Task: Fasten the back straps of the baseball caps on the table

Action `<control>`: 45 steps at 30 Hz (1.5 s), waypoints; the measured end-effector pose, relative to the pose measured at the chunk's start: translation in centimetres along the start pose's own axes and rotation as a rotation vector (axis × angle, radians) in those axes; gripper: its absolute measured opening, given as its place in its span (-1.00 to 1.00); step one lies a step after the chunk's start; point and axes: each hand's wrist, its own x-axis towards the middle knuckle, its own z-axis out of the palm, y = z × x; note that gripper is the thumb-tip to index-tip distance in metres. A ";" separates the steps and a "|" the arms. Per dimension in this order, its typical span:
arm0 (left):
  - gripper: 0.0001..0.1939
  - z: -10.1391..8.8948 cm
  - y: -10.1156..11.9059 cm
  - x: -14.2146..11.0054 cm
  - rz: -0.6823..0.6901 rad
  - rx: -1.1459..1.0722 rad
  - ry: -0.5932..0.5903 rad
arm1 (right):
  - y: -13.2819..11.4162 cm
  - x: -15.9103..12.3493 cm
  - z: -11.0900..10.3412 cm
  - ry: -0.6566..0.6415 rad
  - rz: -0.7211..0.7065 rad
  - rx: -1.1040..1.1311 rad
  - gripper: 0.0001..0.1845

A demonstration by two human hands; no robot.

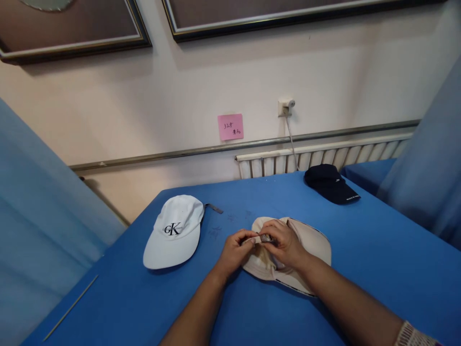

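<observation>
A cream baseball cap [317, 240] lies on the blue table with its inside partly showing and its brim to the right. At the back edge of this cap, my left hand [234, 252] pinches the strap. Close beside it, my right hand [283, 240] is closed around a small metal buckle [266, 238] on the same strap. My fingers cover part of the buckle, so how the strap runs through it is hidden. To the left rests a white cap [178, 233] with dark letters on its front, its grey strap end [214, 208] sticking out.
A black cap [326, 182] sits at the table's far right. On the blue table [144, 307], a thin stick [70, 307] lies at the left. Behind are a radiator [324, 156], a pipe, and a socket [285, 108] with a cord. Blue curtains [43, 216] hang at both sides.
</observation>
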 end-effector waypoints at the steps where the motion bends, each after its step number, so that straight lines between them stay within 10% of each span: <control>1: -0.79 -0.2 0.0 0.1 -0.003 0.008 0.028 | 0.0 0.0 0.0 0.009 0.001 0.001 -0.82; 11: -0.83 -3.6 -1.7 1.6 -0.090 0.005 0.515 | 0.2 0.2 -1.7 0.049 0.033 -0.198 -0.72; 18: -0.75 -3.3 -2.1 1.5 0.011 0.287 0.484 | 3.9 -0.5 -6.5 -0.020 0.447 -0.255 -0.64; 22: -0.64 -2.0 -1.7 0.7 0.256 0.534 0.374 | 5.3 -1.7 -8.8 -0.352 0.581 0.089 -0.49; 29: -0.40 1.8 -1.1 -0.5 0.369 0.759 0.081 | 3.4 -1.4 -8.9 -0.469 0.625 0.691 -0.27; 36: -0.63 -1.6 -3.3 0.7 0.208 0.652 0.355 | 3.3 -1.5 -8.4 -0.686 0.698 0.991 -0.38; 45: -0.70 -5.1 -3.2 0.9 -0.003 0.364 0.625 | 5.8 -2.6 -5.7 -0.755 0.812 0.771 -0.65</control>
